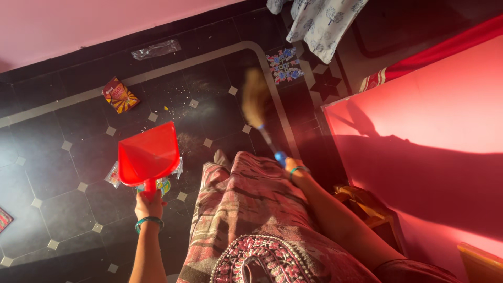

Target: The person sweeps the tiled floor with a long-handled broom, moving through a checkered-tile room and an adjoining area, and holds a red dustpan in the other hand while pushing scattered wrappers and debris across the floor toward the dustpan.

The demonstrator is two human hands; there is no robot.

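My left hand [147, 206] grips the handle of a red dustpan [149, 155], whose scoop is held just above the dark tiled floor [63, 173]. A crumpled wrapper [113, 174] lies under the pan's left edge. My right hand [295, 169] holds the blue handle of a small broom [256, 100]. Its straw-coloured bristles are blurred and point toward the far side of the floor. Fine dust and crumbs [184, 110] are scattered between the pan and the bristles. Both wrists wear green bangles.
A red and yellow snack packet [120, 95] and a clear plastic wrapper [155, 49] lie near the pink wall. A patterned card [285, 64] sits on the floor by hanging printed cloth [319, 21]. A red surface [435, 120] fills the right side.
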